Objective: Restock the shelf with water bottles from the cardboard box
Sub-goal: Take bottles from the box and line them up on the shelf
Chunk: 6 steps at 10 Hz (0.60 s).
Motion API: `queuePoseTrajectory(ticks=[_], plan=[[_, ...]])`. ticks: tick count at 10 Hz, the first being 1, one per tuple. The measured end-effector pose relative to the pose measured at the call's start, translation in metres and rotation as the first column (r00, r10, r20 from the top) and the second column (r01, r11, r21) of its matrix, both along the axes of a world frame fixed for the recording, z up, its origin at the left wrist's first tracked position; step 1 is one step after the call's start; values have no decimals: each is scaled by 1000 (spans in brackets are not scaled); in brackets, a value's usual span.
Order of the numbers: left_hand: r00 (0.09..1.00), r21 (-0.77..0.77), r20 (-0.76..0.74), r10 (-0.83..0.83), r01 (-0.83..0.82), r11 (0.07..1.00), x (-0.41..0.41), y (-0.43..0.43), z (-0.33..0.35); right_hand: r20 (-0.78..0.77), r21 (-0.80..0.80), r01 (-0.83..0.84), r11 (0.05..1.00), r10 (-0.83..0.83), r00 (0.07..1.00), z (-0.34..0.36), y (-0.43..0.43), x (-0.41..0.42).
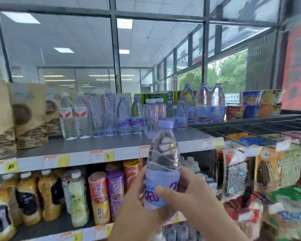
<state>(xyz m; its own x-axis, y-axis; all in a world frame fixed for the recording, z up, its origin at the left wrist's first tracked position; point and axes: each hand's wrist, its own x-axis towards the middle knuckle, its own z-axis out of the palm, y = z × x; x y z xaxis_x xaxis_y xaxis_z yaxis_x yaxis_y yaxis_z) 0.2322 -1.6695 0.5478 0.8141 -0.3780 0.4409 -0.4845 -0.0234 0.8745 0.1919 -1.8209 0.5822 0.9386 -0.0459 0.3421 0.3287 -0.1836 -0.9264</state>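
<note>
A clear water bottle (162,160) with a lilac cap and a blue label stands upright in front of the shelf edge. My left hand (134,204) cups its lower left side. My right hand (189,193) grips it from the right, thumb across the label. Behind it the grey top shelf (94,146) carries a row of water bottles (123,115), with larger bottles (203,103) further right. The cardboard box is out of view.
Paper bags (29,115) stand at the left of the top shelf. Cup noodles (252,105) sit at its far right. The lower shelf holds drink bottles (47,193) and snack tubes (99,197). Hanging snack packs (268,167) fill the right side.
</note>
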Motion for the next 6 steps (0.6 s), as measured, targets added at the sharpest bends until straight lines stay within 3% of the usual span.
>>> queuePoseTrajectory(ticks=[1, 4, 6], plan=[[1000, -105, -13, -24, 23, 994, 13, -18, 21, 39, -8, 6, 1000, -6, 999, 13, -12, 23], [998, 49, 44, 48, -50, 998, 71, -11, 69, 90, -31, -89, 996, 92, 992, 56, -32, 98], [992, 76, -12, 125, -123, 989, 138, 13, 99, 117, -167, -74, 983, 94, 989, 86, -7, 157]])
